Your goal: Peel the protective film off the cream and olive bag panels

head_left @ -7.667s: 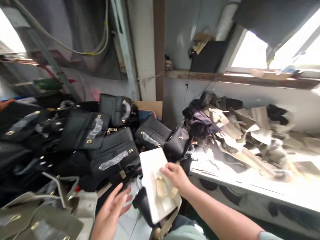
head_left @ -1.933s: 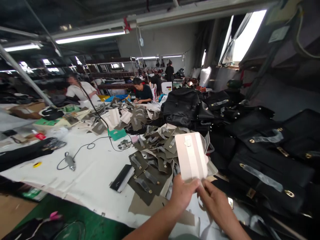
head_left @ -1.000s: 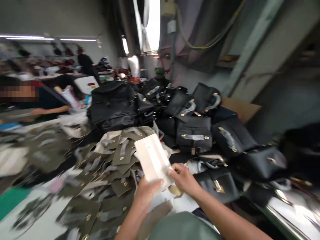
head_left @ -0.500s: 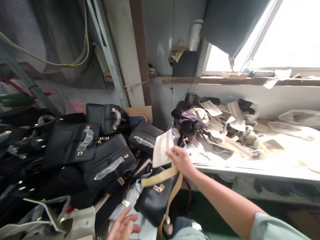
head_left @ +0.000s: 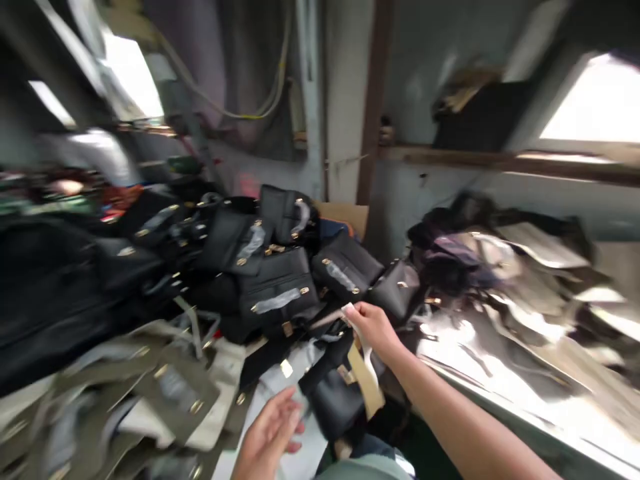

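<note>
The view is smeared by motion. My right hand [head_left: 374,327] reaches forward, its fingers pinched on a cream bag piece [head_left: 364,363] whose tan strap hangs down below the hand. It hovers over a black bag [head_left: 336,400] at the near edge of the pile. My left hand [head_left: 270,437] is low in the view with fingers loosely apart and nothing in it. It is close to a pale sheet [head_left: 295,373] lying beneath the black bag.
A heap of black handbags with gold studs [head_left: 275,280] fills the middle and left. Olive and cream bag panels [head_left: 170,393] lie at the lower left. A white bench [head_left: 505,373] with scraps of material runs along the right, under a window.
The cream piece has dropped from held up by the bench to low over the bag pile in my right hand. My left hand has risen a little. The view swung left.
</note>
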`<state>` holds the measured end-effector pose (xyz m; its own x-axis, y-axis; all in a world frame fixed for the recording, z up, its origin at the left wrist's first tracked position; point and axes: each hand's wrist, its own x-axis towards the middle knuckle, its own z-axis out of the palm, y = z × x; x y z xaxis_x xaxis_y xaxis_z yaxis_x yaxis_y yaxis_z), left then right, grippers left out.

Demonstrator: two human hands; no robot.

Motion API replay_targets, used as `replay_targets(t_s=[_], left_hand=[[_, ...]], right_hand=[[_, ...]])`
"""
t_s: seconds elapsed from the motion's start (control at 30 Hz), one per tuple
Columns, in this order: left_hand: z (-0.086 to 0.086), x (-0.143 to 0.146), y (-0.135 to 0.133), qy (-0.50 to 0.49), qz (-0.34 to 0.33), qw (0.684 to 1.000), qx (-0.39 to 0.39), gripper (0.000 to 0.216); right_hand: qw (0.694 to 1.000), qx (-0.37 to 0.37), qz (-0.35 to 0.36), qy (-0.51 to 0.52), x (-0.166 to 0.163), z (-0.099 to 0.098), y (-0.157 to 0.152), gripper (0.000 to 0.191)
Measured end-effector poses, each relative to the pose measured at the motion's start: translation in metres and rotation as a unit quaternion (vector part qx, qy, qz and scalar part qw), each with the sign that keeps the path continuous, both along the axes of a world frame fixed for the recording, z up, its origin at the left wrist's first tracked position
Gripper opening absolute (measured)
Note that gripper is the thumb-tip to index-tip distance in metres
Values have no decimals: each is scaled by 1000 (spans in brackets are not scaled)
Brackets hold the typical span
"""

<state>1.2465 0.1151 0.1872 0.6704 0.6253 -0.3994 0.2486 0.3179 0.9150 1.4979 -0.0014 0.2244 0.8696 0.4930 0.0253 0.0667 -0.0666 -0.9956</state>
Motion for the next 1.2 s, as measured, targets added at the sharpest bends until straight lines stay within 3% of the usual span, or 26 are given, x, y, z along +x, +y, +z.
replay_targets(t_s=[0.1, 0.23, 0.37, 0.47, 0.6, 0.8, 0.9, 1.0, 1.1, 1.2], left_hand=[[19, -16, 2, -57, 42, 997, 3, 69], [26, -43, 12, -113, 158, 979, 67, 54], [27, -78, 7, -93, 256, 936, 223, 30], [26, -101, 3, -57, 313, 910, 266, 21], [22, -122, 7, -58, 367, 898, 236, 16], [17, -130, 35, -113, 406, 903, 79, 39], [7, -137, 59, -103, 362, 924, 70, 42], [-17, -158, 100, -32, 313, 937, 153, 41], [-52, -192, 162, 127, 377, 891, 220, 44], [-85, -230, 230, 239, 425, 840, 237, 63]], right_hand=[[987, -3, 157, 46, -81, -20, 50, 47], [948, 15, 315, 33, -143, -13, 93, 45], [916, 0, 400, 15, -186, -10, 114, 45], [894, -32, 447, 34, -210, -16, 122, 48], [856, -42, 515, 16, -227, -23, 137, 43], [845, -23, 531, 59, -240, -26, 166, 41], [847, -32, 522, 92, -245, -33, 182, 40], [871, -63, 473, 115, -243, -41, 196, 43], [887, -90, 434, 131, -237, -50, 205, 44], [892, -119, 419, 124, -237, -60, 210, 47]])
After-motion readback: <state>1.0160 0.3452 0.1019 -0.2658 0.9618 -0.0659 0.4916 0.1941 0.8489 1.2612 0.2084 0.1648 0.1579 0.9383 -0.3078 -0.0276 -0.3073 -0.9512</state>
